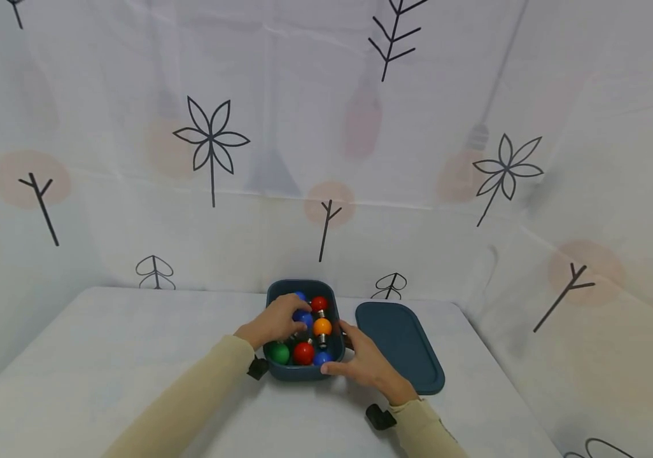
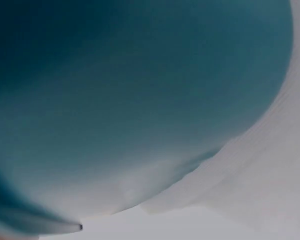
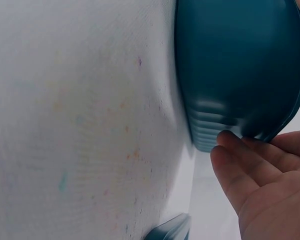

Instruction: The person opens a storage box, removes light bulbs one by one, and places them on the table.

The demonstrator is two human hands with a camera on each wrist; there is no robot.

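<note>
A dark teal plastic box (image 1: 301, 374) stands on the table, filled with coloured light bulbs. Reaching in over its left side, my left hand (image 1: 273, 320) has fingers and thumb around a blue bulb (image 1: 305, 317). At the box's near right corner my right hand (image 1: 365, 362) grips the wall, thumb by the near rim, fingers (image 3: 240, 162) along the ribbed outer side. Around the blue bulb lie an orange bulb (image 1: 322, 327), a red bulb (image 1: 303, 353), a green bulb (image 1: 278, 353) and another red one. The left wrist view shows only the box's outer wall (image 2: 165, 90).
A flat teal lid (image 1: 401, 346) lies on the table to the right of the box, close to my right hand. White cloth covers the table (image 1: 103, 362). Behind it hangs a white curtain (image 1: 280, 235) printed with plant drawings.
</note>
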